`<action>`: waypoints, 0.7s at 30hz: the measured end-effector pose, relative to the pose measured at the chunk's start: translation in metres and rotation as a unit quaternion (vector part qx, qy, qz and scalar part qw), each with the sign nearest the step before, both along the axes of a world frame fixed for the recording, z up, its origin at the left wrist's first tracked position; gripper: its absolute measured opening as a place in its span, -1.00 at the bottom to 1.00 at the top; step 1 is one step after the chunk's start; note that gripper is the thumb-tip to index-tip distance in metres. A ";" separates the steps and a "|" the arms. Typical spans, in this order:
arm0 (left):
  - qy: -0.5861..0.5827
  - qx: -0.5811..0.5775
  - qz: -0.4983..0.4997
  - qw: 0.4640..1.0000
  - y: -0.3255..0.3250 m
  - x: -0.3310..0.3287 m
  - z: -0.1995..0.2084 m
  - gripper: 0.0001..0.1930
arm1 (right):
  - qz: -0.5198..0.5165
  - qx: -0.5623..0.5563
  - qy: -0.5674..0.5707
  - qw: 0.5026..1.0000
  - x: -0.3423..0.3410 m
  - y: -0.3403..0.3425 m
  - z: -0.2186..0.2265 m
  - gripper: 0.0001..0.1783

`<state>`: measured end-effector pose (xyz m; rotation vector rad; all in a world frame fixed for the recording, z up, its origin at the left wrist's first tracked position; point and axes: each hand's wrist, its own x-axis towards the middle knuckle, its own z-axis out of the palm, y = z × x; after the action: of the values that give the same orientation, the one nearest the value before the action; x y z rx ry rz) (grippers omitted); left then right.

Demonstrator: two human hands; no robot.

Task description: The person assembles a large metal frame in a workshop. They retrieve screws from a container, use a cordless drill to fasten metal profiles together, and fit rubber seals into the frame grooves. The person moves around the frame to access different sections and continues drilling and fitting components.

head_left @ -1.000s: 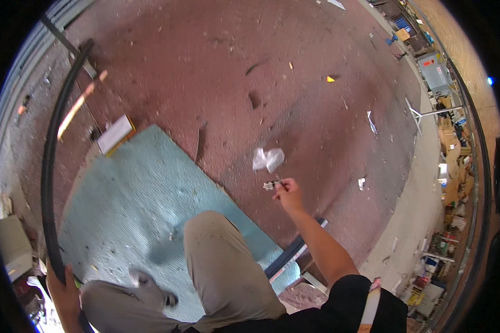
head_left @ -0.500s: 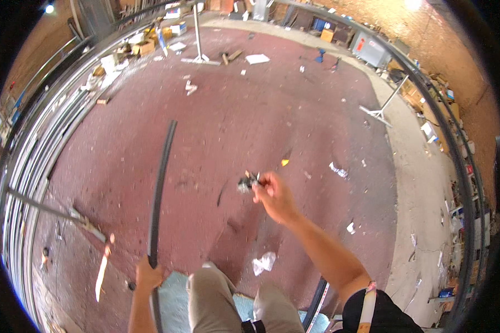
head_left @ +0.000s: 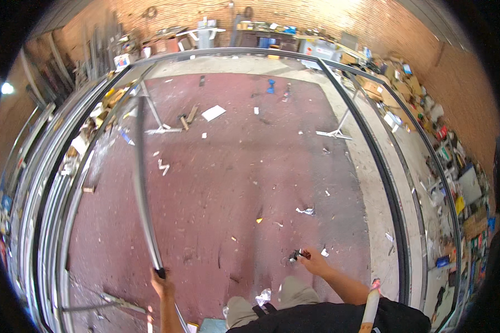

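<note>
My left hand [head_left: 162, 284] is closed round the lower end of a long, slim bar [head_left: 140, 188], grey and dark, which stretches away from me toward the far left. Pinched in the fingers of my right hand [head_left: 315, 262] is a small cluster of dark and shiny pieces [head_left: 295, 256], too small to name. That hand hangs over the floor in front of my right knee. Around me runs a large dark rectangular frame [head_left: 391, 202], its far rail crossing beyond the bar's tip.
Metal stands [head_left: 334, 134] are under the frame's far part. Long profiles [head_left: 34, 233] lie stacked at left. Boxes and tools [head_left: 411, 83] crowd the right wall. Wood pieces [head_left: 192, 114], a white sheet [head_left: 213, 113] and scraps litter the red floor [head_left: 228, 177].
My view has tilted up, showing more of the far wall and frame. The bar now reaches toward the frame's far left corner. My right hand still holds the small pieces, lower and further right in view.
</note>
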<state>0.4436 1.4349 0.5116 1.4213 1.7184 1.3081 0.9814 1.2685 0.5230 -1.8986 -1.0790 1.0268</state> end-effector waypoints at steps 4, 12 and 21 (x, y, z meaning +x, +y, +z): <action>0.058 0.054 0.053 0.995 0.144 0.072 0.066 -0.82 | -0.106 0.040 0.034 0.993 0.078 -0.001 0.030 -0.80; -0.275 0.028 0.017 0.961 0.343 0.332 0.206 -0.54 | -0.168 0.085 0.148 0.971 0.281 0.155 0.024 -0.78; -0.410 0.031 -0.092 0.907 0.500 0.519 0.264 -0.56 | -0.100 0.164 0.183 0.964 0.410 0.389 0.088 -0.81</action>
<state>0.9630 1.9350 0.7761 0.8251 0.9585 1.5523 1.3913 1.6571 0.6110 -1.4477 -0.7686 0.9673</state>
